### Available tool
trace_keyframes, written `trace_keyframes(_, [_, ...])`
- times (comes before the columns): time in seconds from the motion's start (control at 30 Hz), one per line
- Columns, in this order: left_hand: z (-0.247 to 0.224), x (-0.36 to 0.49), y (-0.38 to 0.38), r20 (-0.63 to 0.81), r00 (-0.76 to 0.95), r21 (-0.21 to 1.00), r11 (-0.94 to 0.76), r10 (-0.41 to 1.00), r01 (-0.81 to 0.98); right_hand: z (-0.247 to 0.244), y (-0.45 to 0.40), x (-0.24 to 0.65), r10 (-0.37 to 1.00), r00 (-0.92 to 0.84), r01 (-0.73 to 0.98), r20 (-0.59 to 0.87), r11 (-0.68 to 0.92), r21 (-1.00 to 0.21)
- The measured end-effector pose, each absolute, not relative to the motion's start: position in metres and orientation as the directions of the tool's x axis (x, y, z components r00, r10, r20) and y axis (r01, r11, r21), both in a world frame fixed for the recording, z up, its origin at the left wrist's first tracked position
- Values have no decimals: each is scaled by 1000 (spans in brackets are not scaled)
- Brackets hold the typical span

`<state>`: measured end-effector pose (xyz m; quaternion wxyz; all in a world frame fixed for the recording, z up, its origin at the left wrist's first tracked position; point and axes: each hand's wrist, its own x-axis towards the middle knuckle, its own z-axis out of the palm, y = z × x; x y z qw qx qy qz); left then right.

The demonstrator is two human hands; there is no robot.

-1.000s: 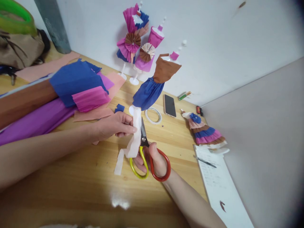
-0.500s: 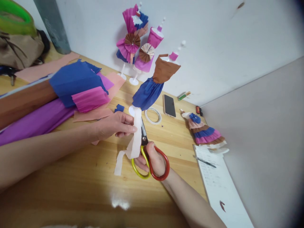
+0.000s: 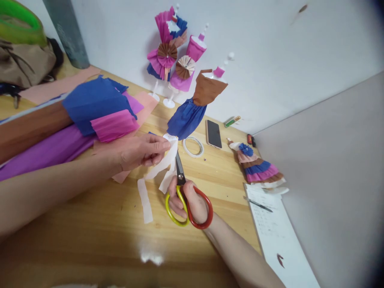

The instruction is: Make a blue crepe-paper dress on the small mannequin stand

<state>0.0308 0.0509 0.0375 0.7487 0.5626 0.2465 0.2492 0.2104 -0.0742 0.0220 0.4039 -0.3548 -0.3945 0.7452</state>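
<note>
Between the thumb and fingers of my left hand (image 3: 147,149) is pinched the upper end of a white paper strip (image 3: 163,163), which hangs down toward the table. My right hand (image 3: 192,200) has its thumb and fingers through the red and yellow handles of a pair of scissors (image 3: 180,170). Their blades look closed and point away from me, just right of the strip. Another length of white paper (image 3: 168,179) hangs beside the blades. A short piece of white paper (image 3: 145,202) lies on the wooden table, to the left of the scissors.
Beyond my hands stand a mini dress form in brown and blue paper (image 3: 192,102), a tape roll (image 3: 193,147) and a phone (image 3: 213,133). Coloured crepe paper (image 3: 96,104) is piled left. At right are a striped paper dress (image 3: 261,166) and a notebook with a pen (image 3: 279,224).
The white strip, earlier held upright along the blades, now slants down to the left from my left hand. My left hand has shifted slightly left, and the scissor blades show more fully.
</note>
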Motion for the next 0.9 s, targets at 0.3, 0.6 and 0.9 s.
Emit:
trace_keyframes(0.3, [66,33,33,-190,581,982,155,792,110,11,-79,211,903,-398,-273,-164,-287,-918])
trace_keyframes(0.6, [60,40,30,-261,574,949,314,777,6,11,-78,210,908,-382,-279,-173,-291,-915])
trace_keyframes(0.9, [55,41,29,-317,590,895,441,743,-74,11,-79,209,918,-359,-280,-168,-277,-919])
